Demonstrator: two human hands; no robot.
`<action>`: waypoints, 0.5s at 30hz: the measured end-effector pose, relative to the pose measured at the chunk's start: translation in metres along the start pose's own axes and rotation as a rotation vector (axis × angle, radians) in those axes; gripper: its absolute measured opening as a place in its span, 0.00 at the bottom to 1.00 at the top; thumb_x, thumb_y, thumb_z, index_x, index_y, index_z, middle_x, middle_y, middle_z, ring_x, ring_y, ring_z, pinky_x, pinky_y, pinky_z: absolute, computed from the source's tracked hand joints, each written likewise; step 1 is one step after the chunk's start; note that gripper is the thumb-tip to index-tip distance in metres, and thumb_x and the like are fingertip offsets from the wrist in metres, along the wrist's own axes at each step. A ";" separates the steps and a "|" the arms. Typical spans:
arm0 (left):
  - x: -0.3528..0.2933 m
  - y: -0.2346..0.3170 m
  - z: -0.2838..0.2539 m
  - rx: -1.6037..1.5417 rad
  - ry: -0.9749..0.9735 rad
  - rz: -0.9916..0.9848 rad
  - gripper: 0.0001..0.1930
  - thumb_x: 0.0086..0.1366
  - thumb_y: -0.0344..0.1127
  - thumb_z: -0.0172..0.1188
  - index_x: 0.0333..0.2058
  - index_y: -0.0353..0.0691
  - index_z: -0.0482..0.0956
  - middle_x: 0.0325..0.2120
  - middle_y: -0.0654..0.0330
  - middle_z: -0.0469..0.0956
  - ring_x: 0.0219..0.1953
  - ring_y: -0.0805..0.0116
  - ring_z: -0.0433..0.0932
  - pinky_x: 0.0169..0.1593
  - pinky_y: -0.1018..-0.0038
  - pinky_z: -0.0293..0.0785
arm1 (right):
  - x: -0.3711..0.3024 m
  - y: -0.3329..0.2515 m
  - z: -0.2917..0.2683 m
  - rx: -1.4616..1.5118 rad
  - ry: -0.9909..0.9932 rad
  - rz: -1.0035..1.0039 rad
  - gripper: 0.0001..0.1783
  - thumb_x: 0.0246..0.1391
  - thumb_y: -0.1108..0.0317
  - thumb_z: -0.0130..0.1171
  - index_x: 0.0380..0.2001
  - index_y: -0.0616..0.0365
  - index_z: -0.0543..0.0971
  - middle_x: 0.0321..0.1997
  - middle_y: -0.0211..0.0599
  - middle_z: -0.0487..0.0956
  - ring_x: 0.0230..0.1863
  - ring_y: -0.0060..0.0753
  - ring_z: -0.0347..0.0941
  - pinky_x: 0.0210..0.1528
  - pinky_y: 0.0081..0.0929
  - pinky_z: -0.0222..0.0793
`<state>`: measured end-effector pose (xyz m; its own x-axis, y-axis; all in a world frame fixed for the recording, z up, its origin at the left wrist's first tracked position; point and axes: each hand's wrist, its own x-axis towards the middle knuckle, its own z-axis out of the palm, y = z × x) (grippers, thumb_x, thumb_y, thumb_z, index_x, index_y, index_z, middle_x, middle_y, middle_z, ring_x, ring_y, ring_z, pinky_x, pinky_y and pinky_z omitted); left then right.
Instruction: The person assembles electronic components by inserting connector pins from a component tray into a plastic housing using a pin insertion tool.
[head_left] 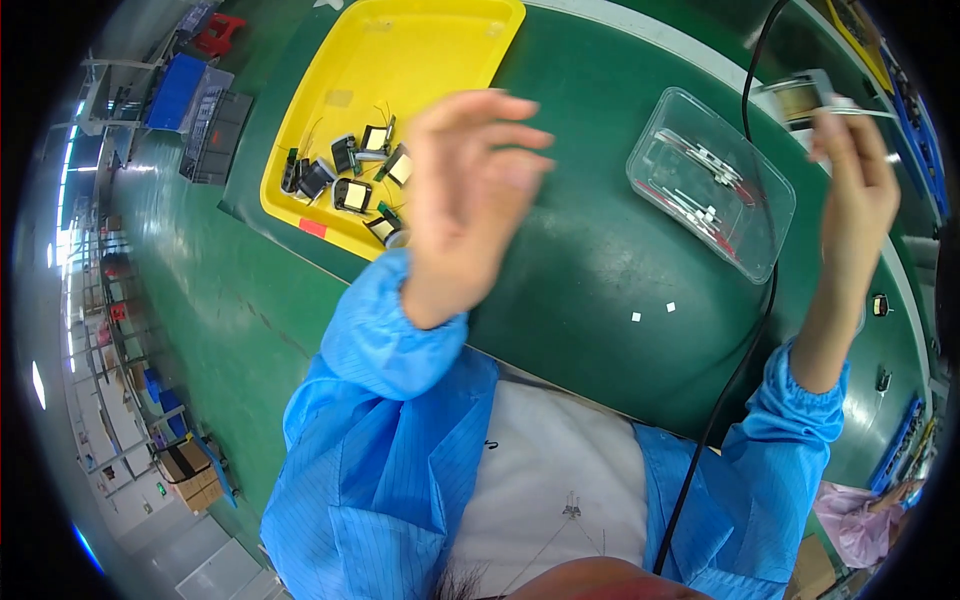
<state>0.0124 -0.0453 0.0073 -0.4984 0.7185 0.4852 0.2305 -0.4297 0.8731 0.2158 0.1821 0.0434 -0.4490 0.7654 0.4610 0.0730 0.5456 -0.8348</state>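
My left hand (465, 195) is raised over the right side of a yellow tray (425, 55), its fingers loosely bent and apart, with nothing seen in them. Several small dark electronic parts (352, 195) with cream pads and thin wires lie at the tray's near end. Off to the right, my right hand (855, 175) has its thumb and fingers closed near a blurred grey-and-tan piece (797, 100) with a whitish strip (860, 111). Motion blur hides exactly what the fingers pinch.
A clear plastic box (780, 240) holds white-and-red slender parts. A black cable (757, 335) crosses the green table (575, 270). Two small white squares (636, 317) lie near the front edge. Small dark parts (880, 304) sit at far right, with another person's pink sleeve (855, 525) beyond.
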 end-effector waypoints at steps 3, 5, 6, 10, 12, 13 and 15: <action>0.006 0.011 -0.046 0.321 0.157 -0.055 0.12 0.62 0.25 0.56 0.45 0.34 0.70 0.40 0.57 0.73 0.43 0.70 0.72 0.45 0.74 0.72 | 0.030 0.036 -0.060 -0.007 0.182 0.055 0.17 0.52 0.61 0.63 0.37 0.66 0.80 0.26 0.28 0.74 0.27 0.13 0.65 0.31 0.11 0.59; 0.008 0.007 -0.078 0.600 0.161 -0.159 0.09 0.59 0.28 0.61 0.38 0.33 0.75 0.36 0.56 0.75 0.37 0.69 0.75 0.43 0.75 0.72 | 0.047 0.075 -0.085 -0.003 0.194 0.195 0.18 0.52 0.60 0.64 0.37 0.65 0.80 0.27 0.28 0.75 0.27 0.13 0.66 0.30 0.11 0.60; 0.009 0.008 -0.086 0.865 0.061 -0.161 0.11 0.56 0.29 0.63 0.36 0.32 0.76 0.34 0.54 0.75 0.36 0.65 0.75 0.43 0.74 0.72 | 0.052 0.093 -0.086 0.011 0.217 0.271 0.20 0.50 0.57 0.65 0.36 0.64 0.80 0.28 0.28 0.76 0.26 0.14 0.67 0.29 0.12 0.60; 0.005 -0.004 -0.100 1.139 -0.139 -0.168 0.16 0.51 0.35 0.68 0.34 0.30 0.76 0.31 0.49 0.75 0.35 0.55 0.76 0.41 0.68 0.73 | 0.077 0.161 -0.080 -0.070 0.187 0.526 0.28 0.42 0.47 0.69 0.34 0.63 0.80 0.32 0.29 0.76 0.24 0.14 0.67 0.25 0.11 0.60; 0.005 -0.005 -0.105 1.192 -0.173 -0.178 0.17 0.51 0.35 0.69 0.35 0.30 0.76 0.31 0.48 0.75 0.36 0.53 0.76 0.40 0.66 0.73 | 0.088 0.194 -0.073 -0.072 0.110 0.600 0.28 0.40 0.45 0.69 0.31 0.63 0.80 0.29 0.30 0.76 0.22 0.15 0.65 0.22 0.12 0.58; 0.007 -0.006 -0.105 1.248 -0.199 -0.193 0.17 0.51 0.36 0.69 0.35 0.30 0.76 0.31 0.48 0.75 0.36 0.52 0.76 0.40 0.65 0.73 | 0.093 0.207 -0.072 -0.088 0.080 0.614 0.28 0.40 0.45 0.69 0.29 0.63 0.79 0.26 0.30 0.75 0.20 0.16 0.65 0.20 0.13 0.58; 0.012 -0.010 -0.103 1.245 -0.201 -0.258 0.18 0.50 0.35 0.69 0.35 0.29 0.76 0.31 0.47 0.75 0.35 0.50 0.76 0.40 0.65 0.73 | 0.107 0.225 -0.080 -0.178 0.050 0.648 0.29 0.41 0.44 0.68 0.28 0.64 0.79 0.23 0.29 0.74 0.18 0.16 0.63 0.19 0.14 0.58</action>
<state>-0.0816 -0.0888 -0.0005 -0.5361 0.8201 0.2003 0.8217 0.4525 0.3466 0.2555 0.4140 -0.0707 -0.2238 0.9696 -0.0993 0.4618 0.0157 -0.8868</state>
